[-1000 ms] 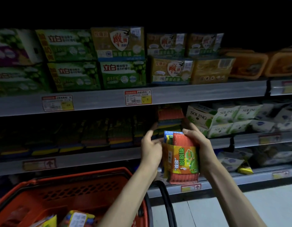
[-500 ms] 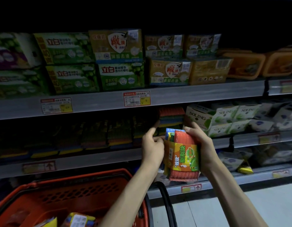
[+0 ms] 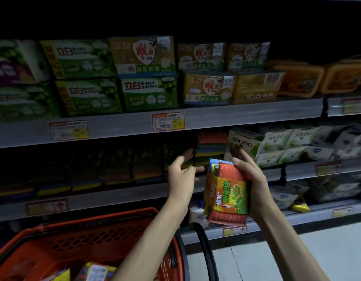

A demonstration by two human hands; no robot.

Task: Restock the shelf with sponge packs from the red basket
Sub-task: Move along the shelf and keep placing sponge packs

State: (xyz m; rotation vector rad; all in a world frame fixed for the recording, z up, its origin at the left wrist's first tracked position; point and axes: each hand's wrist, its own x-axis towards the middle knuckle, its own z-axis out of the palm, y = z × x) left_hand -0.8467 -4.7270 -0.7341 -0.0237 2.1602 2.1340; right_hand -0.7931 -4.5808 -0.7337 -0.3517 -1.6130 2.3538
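— So, the sponge pack (image 3: 228,191)?
— Orange scourers, yellow-green band, upright in the right hand (image 3: 254,179) before the shelf (image 3: 135,191) edge.
— Left hand (image 3: 181,175)?
— Fingers spread wide, holding nothing, beside it.

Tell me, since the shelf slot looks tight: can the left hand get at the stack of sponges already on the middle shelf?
Probably yes. The left hand is open right in front of the sponge stack, with nothing between them. The right hand holds the new sponge pack lower and to the side, clear of the path.

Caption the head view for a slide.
Right hand holds a sponge pack before the shelf; left hand open, red basket below.
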